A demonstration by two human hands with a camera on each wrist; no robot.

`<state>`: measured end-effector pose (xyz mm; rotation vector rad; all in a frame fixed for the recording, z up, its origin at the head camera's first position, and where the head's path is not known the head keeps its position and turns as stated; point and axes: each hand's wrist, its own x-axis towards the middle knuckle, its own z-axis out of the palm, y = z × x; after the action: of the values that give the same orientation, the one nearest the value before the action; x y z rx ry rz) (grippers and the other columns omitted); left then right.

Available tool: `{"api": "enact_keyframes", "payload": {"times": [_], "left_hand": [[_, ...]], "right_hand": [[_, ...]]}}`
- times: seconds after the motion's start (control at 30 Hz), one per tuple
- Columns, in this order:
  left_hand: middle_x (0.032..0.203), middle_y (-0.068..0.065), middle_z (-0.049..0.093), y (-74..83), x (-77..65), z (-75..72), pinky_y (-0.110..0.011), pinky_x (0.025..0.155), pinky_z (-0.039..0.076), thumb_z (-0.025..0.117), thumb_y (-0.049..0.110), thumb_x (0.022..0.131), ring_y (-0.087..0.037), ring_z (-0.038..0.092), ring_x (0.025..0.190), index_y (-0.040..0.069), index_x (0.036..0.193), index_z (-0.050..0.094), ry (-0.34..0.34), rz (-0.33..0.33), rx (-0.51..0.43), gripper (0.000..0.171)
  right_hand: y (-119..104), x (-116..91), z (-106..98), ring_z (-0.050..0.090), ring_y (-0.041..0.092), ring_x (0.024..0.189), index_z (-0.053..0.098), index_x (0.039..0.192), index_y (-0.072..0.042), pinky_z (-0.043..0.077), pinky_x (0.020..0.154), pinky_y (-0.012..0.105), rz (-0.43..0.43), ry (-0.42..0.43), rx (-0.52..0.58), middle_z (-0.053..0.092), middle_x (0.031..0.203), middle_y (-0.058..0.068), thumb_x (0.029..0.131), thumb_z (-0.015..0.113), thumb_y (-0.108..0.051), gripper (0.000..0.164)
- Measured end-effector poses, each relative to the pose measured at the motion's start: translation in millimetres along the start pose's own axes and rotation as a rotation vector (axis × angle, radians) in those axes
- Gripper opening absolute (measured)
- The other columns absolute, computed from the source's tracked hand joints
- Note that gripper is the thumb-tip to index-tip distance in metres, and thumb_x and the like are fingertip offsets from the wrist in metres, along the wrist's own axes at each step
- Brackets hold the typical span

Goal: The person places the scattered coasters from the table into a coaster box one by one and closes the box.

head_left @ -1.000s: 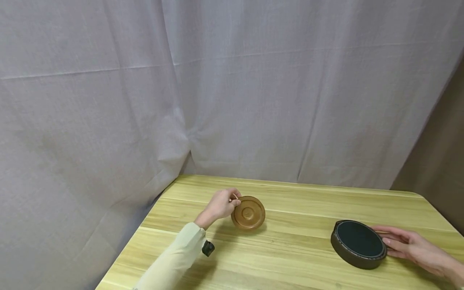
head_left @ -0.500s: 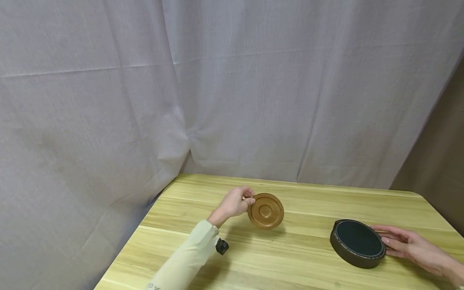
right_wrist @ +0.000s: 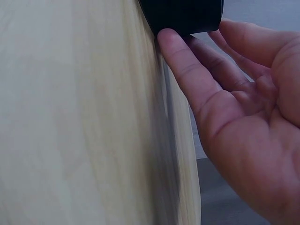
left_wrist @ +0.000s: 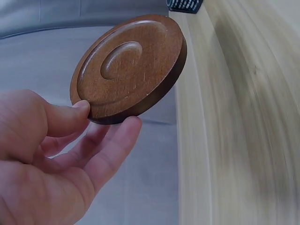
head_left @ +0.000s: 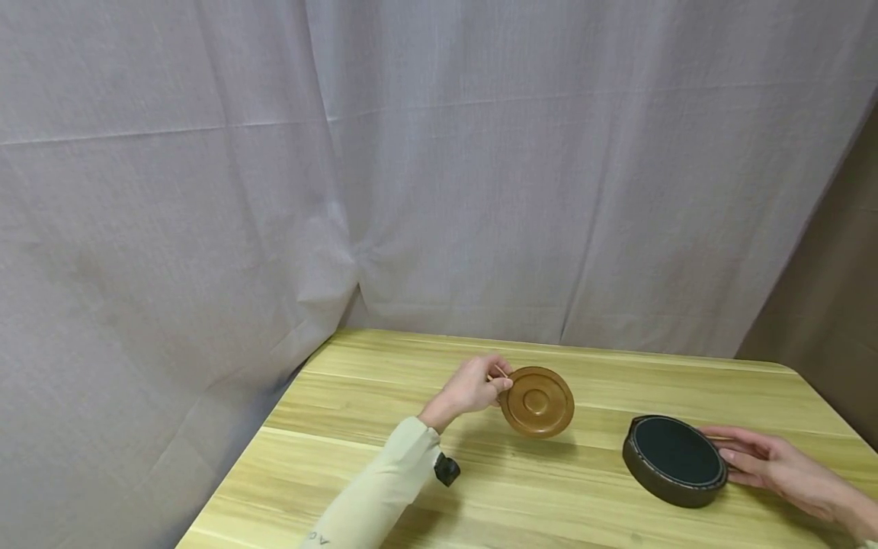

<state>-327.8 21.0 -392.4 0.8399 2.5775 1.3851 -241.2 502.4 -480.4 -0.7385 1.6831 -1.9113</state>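
Note:
A round brown wooden coaster (head_left: pixel 537 402), with a ring groove and a shallow round hollow at its middle, is tilted up over the table. My left hand (head_left: pixel 476 383) pinches its edge; in the left wrist view the thumb lies at the grooved face of the coaster (left_wrist: pixel 136 65) and the fingertips are at its rim. To the right is a round black case (head_left: pixel 675 461) with a dark flat top and a pale stitched-looking rim. My right hand (head_left: pixel 775 465) holds its right side, with the thumb and fingertips at the edge of the case (right_wrist: pixel 183 14) in the right wrist view.
The light wood-grain table (head_left: pixel 549 488) ends at a grey curtain (head_left: pixel 453 191) behind and on the left. A brown cloth (head_left: pixel 823 305) hangs at the right. A small black device (head_left: pixel 447 470) sits at the left cuff.
My left hand has carried the coaster to the right across the table, closer to the black case. My right hand and the case have stayed nearly in place.

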Motion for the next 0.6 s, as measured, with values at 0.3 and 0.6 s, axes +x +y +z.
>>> {"api": "enact_keyframes", "payload": {"times": [0.3, 0.6], "left_hand": [[0.095, -0.013, 0.07, 9.1, 9.9, 20.6, -0.023, 0.057, 0.057, 0.06, 0.005, 0.096, -0.013, 0.066, 0.065, 0.0, 0.108, 0.061, 0.012, -0.027, -0.138, 0.013], [0.085, -0.008, 0.067, 19.1, 22.2, 45.2, -0.023, 0.055, 0.057, 0.061, 0.003, 0.095, -0.028, 0.071, 0.066, -0.002, 0.107, 0.062, 0.016, -0.054, -0.245, 0.013]], "right_hand": [[0, -1, 0, 0.054, 0.006, 0.129, 0.039, 0.15, -0.014, 0.05, 0.101, 0.032, 0.023, -0.002, 0.019, 0.056, 0.143, -0.008, 0.105, 0.022, 0.007, 0.053], [0, -1, 1, 0.053, 0.005, 0.129, 0.039, 0.15, -0.014, 0.05, 0.101, 0.031, 0.018, -0.006, 0.023, 0.056, 0.143, -0.008, 0.104, 0.022, 0.008, 0.053]]}}
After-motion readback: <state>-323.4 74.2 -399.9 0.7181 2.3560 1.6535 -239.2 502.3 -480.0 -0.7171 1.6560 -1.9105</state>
